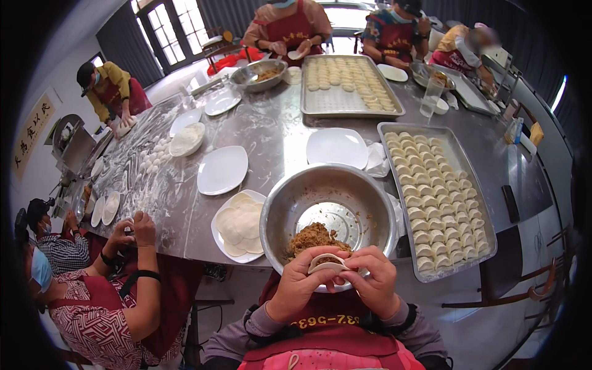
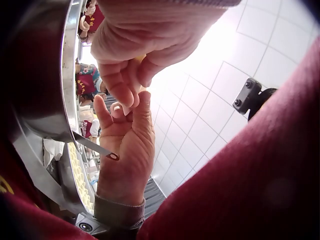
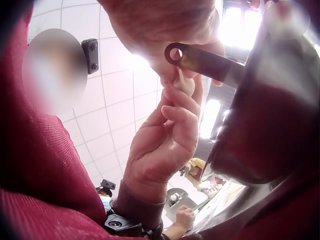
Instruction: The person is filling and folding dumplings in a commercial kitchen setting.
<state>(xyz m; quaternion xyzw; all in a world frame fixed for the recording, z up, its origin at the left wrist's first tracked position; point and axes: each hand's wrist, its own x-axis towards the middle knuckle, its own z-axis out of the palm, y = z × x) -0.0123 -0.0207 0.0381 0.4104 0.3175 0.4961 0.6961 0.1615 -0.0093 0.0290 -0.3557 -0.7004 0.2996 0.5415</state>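
A folded dough wrapper with brown filling showing in its opening is held over the near rim of a steel bowl. My left hand pinches its left end, and my right hand pinches its right end. Brown filling lies in the bowl just beyond the fingers. From below, the left wrist view shows my left hand and right hand meeting at the fingertips. In the right wrist view, a bit of pale dough shows between my left hand and right hand.
A plate of round wrappers stands left of the bowl, with empty plates beyond. At right lies a tray with rows of dumplings; another tray is farther back. Several people work around the metal table, one close at left.
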